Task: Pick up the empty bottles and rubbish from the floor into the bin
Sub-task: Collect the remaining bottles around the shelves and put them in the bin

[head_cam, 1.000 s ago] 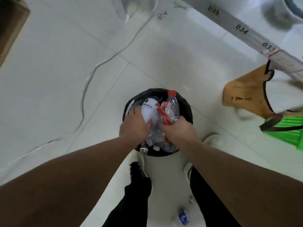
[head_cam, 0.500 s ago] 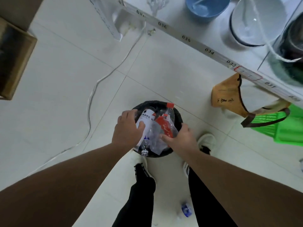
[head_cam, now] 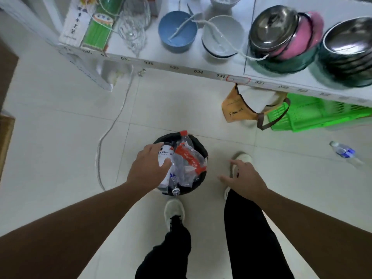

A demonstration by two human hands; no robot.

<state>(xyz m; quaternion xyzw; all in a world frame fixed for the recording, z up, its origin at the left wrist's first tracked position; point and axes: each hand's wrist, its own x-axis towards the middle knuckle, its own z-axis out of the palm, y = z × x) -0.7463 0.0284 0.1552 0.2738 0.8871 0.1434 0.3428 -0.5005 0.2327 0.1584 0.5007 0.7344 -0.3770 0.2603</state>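
Observation:
A small black bin [head_cam: 198, 140] stands on the tiled floor, heaped with crushed clear bottles [head_cam: 188, 161] with red labels and caps. My left hand [head_cam: 149, 168] rests on top of a white-labelled bottle [head_cam: 165, 156] at the bin's left side, fingers spread over it. My right hand [head_cam: 244, 178] hovers to the right of the bin with fingers loose, holding nothing. Another clear bottle with a blue label [head_cam: 345, 153] lies on the floor at the far right.
A white shelf [head_cam: 181, 68] with bowls, glasses and metal pots runs across the top. Under it sit a tan bag [head_cam: 235, 107] and a green plastic basket [head_cam: 314, 115]. A white cable [head_cam: 112, 125] trails over the floor at left. My feet stand just behind the bin.
My right hand has let go of the bottles and pulled away to the right of the bin. My left hand stays on the pile. The view has tilted up toward the shelf.

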